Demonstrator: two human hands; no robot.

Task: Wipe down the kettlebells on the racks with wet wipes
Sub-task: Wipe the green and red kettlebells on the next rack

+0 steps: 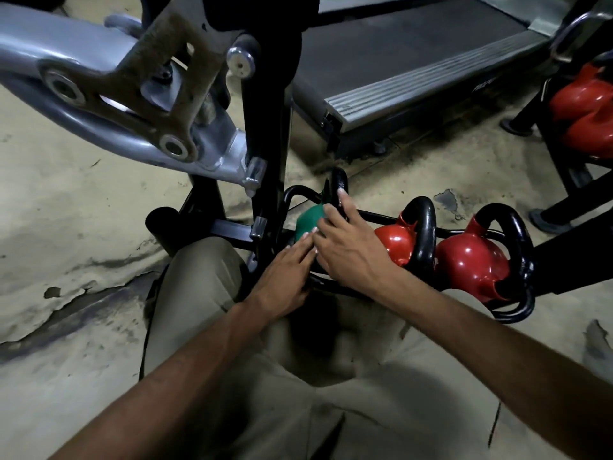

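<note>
Right now I am crouching over a low black rack (517, 310) and laying both hands on the green kettlebell (306, 224), which is sitting at the left end of that rack, just beside a black upright post (275, 127). My left hand (285, 277) is reaching in from below with the fingers held straight and close together, their tips pressing flat against the lower side of the green bell; it is not gripping anything. My right hand (348, 250) is resting across the top of the same bell with the fingers spread and only lightly bent, and the index finger is stretching forward to touch the bell's black handle (340, 180), which is standing upright. That hand is lying loose over the bell rather than closing around it. I cannot tell whether a wipe is lying under either palm.

Two red kettlebells are sitting to the right in the same rack: the nearer one (394, 240) is just beside my right wrist, and the farther one (471, 263) is touching it, both with black handles up. More red kettlebells (580, 104) are resting on a second rack at the far right. A treadmill (414, 54) is standing behind, and a grey machine arm (83, 61) is hanging over the worn floor (66, 227) on my left. My knee in beige trousers (199, 277) is pointing toward the rack.
</note>
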